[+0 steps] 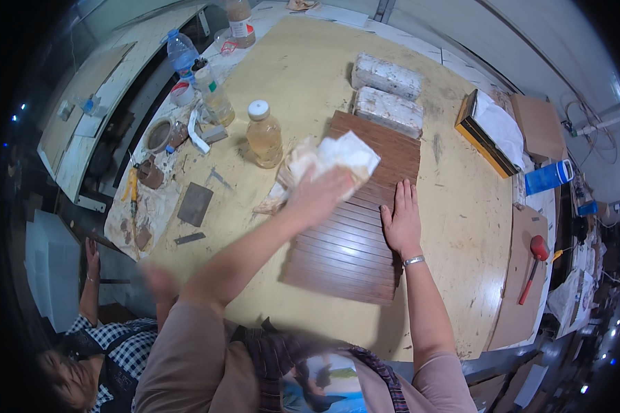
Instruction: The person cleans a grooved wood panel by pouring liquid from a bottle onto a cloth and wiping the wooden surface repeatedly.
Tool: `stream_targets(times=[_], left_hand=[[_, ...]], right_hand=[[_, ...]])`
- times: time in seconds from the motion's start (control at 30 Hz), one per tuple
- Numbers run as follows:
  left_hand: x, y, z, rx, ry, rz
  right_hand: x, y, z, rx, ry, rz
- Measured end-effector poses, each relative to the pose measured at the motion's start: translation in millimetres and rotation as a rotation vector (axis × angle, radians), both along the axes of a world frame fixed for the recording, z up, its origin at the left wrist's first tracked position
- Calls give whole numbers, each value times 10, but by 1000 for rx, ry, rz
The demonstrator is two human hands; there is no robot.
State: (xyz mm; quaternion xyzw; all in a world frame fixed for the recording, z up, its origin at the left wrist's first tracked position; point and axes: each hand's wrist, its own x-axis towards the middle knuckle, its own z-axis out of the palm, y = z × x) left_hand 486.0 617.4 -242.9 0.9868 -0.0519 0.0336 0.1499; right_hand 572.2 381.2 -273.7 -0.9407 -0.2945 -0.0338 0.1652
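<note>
A dark brown slatted wooden panel (337,248) lies on the pale tabletop in front of me, light glinting off its nearer half. My left hand (320,196) presses a crumpled, stained white cloth (355,155) against the panel's upper left part; its fingers are partly blurred and buried in the folds. Flat on the panel's right edge rests my right hand (401,221), fingers stretched out, holding nothing. Just beyond the cloth stands a capped bottle of amber liquid (264,138). Two wrapped, whitish blocks (387,76) (389,111) sit at the panel's far end.
Left of the panel lie a dark square sheet (195,204) and a small metal strip (189,238). Several bottles and tools crowd the table's left edge, including a yellow-handled tool (132,189). At right are a tissue box (489,131), blue cup (548,177) and red mallet (539,249). A co-worker (110,351) is at lower left.
</note>
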Motion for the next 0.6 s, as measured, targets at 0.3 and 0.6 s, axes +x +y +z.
stream_targets(times=[0.3,0.6], left_hand=[[77,-170,-257,19,-277,-77],[217,-15,-147,25,-90,34]], right_hand=[[-7,15,6,-21,16,4],[27,10,-12,-41,-17,21]])
